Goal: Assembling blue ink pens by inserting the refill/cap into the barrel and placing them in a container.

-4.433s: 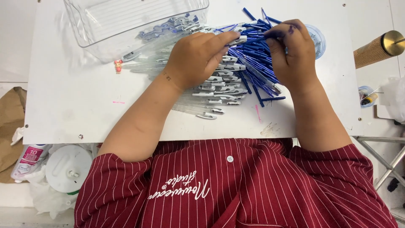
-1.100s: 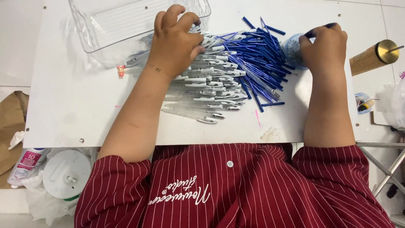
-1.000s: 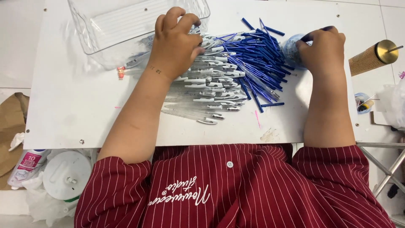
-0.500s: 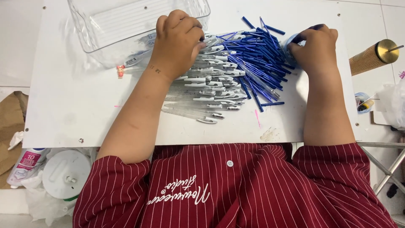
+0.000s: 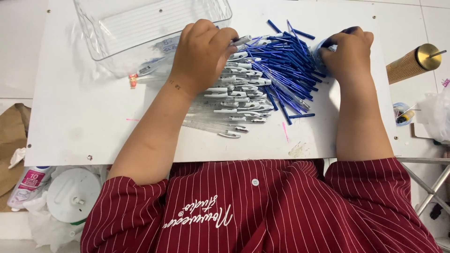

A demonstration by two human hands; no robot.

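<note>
My left hand [image 5: 202,54] rests on a heap of clear pen barrels with silver clips [image 5: 236,100], its fingers curled around one clear barrel at the heap's top. To the right lies a pile of blue pen refills [image 5: 286,70]. My right hand [image 5: 348,51] is at the far right end of that pile, fingers closed over a small round blue-edged container [image 5: 319,50] that it mostly hides. What lies inside the right fingers is hidden.
A clear plastic tray [image 5: 140,23] stands at the back left of the white table [image 5: 84,117]. A brass-topped cork cylinder [image 5: 412,63] lies at the right. A tiny red figure [image 5: 133,80] sits by the tray. Bottles and plastic bags lie below the table's left edge.
My left hand has moved from the middle of the clear barrels up to the heap's top near the tray. My right hand has shifted right, off the blue refills onto the small container.
</note>
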